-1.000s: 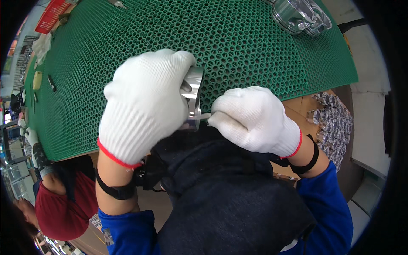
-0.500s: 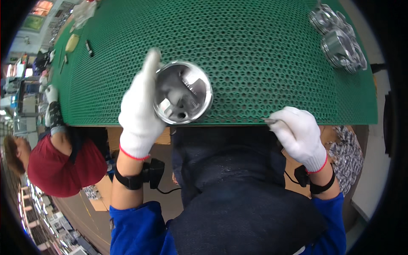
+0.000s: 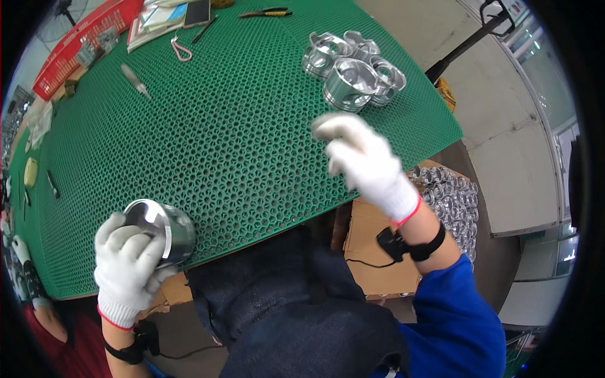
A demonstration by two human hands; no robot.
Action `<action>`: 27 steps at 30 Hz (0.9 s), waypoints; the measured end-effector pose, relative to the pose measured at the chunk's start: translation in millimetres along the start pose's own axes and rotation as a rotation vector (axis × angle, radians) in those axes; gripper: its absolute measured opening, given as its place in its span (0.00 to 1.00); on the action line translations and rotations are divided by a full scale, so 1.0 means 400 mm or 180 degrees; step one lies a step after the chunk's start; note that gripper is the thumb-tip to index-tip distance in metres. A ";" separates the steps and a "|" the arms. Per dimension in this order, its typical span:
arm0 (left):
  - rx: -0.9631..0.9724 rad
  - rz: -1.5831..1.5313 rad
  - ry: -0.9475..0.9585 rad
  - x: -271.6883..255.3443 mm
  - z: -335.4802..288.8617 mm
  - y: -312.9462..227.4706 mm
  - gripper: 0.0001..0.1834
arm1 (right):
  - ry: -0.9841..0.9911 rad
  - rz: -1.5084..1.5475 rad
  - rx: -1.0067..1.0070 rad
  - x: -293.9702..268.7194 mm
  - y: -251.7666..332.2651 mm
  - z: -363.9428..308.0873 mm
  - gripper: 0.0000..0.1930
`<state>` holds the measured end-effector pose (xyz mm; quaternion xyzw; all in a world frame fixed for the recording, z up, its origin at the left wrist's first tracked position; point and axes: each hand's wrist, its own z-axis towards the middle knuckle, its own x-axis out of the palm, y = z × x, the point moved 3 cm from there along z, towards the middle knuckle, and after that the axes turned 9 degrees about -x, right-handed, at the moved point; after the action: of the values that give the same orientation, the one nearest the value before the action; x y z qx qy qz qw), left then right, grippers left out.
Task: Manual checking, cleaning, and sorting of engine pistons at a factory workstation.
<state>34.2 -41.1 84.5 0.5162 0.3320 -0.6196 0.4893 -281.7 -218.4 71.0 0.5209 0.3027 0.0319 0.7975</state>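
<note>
My left hand (image 3: 129,258) is closed around a shiny metal piston (image 3: 178,234) at the mat's near left edge, its hollow end tilted toward my fingers. My right hand (image 3: 362,151) is raised above the mat on the right, blurred, with its fingers partly bent and apart. Nothing clear shows between them. Just beyond its fingertips stands a single piston (image 3: 350,85), part of a cluster of several. Both hands wear white knitted gloves with red cuff edges.
Green perforated mat (image 3: 233,151) covers the table. Pink-handled scissors (image 3: 181,50), pliers (image 3: 266,12), a white pen-like tool (image 3: 135,80) and a red crate (image 3: 82,47) lie farther off. Many metal parts (image 3: 450,205) fill a carton at lower right. A co-worker's arm (image 3: 38,290) shows at left.
My view has turned right. My left hand has lowered the piston toward the mat's near edge and wrapped over it. My right hand has reached forward to the piston cluster, its fingers loosening from a pinch.
</note>
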 end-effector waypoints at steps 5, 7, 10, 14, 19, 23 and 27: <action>-0.1404 0.0324 -0.0964 0.006 -0.167 0.221 0.15 | 0.0341 -0.2602 -0.0568 -0.170 -0.093 0.087 0.13; -0.2389 0.0522 -0.0130 0.015 -0.254 0.345 0.15 | 0.0509 -0.2698 -0.0737 -0.169 -0.116 0.106 0.13; -0.2627 0.0663 -0.0373 0.021 -0.332 0.356 0.24 | 0.0676 -0.3046 0.0020 -0.134 -0.117 0.139 0.13; -0.2145 0.0366 -0.0760 -0.028 -0.326 0.200 0.29 | 0.0572 -0.3182 -0.0261 -0.073 -0.077 0.122 0.11; -0.1772 -0.0452 -0.0947 -0.024 -0.175 -0.040 0.29 | 0.1229 -0.2280 -0.1719 0.143 0.074 0.027 0.08; -0.0853 -0.1024 -0.0160 0.003 -0.050 -0.170 0.24 | 0.1709 -0.0230 -0.2092 0.240 0.178 -0.005 0.09; -0.0857 -0.1021 -0.0848 0.046 0.010 -0.175 0.18 | 0.1095 0.3282 -0.0327 0.131 0.118 0.044 0.20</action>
<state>-33.4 -28.5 61.2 0.3009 0.4219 -0.7021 0.4885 -217.4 -191.8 92.5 0.5494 0.1322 0.5183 0.6420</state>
